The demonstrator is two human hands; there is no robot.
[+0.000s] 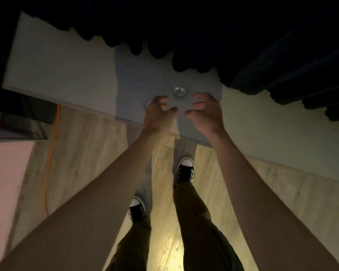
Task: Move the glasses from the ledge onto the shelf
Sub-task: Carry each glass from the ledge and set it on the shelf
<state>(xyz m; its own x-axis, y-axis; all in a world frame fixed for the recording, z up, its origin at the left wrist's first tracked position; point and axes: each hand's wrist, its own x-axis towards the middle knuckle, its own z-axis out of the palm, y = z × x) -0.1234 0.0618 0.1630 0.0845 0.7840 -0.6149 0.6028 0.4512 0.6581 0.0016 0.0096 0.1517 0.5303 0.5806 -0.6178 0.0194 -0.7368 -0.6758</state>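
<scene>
Both hands curl half-open over the ledge (67, 71) near its front edge, left hand (159, 110) and right hand (205, 111) empty, flanking a glass (178, 91) just behind them, apparently to grab.

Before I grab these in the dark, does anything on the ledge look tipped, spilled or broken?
Nothing stands out. One glass stands upright on the ledge, no spill or shards visible. Something by the left hand may be a second glass, mostly hidden. It's dim, so fine cracks wouldn't show.
</scene>
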